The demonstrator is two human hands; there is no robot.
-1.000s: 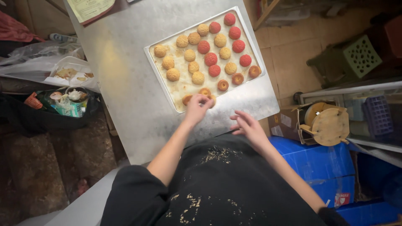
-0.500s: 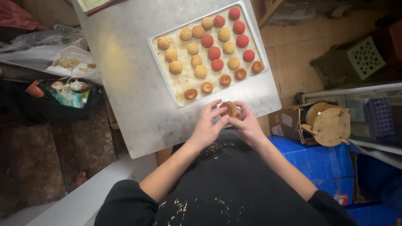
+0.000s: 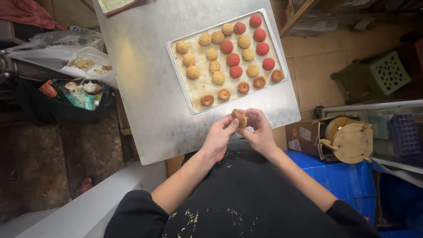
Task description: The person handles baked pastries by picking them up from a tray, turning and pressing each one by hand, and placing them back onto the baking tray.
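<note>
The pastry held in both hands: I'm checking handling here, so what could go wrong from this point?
The small pastry is pinched between the left hand and right hand beyond the table edge, over the black apron. It may crumble, as the apron's crumbs suggest, or drop off the table, missing the baking tray.

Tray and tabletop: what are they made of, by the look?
Tray: likely aluminium or steel, thin raised rim, dull grey, lined with pale paper. Tabletop: sheet metal, probably stainless, brushed and scuffed, with a soft glare. The pastry in both hands: baked dough, crumbly brown crust.
</note>
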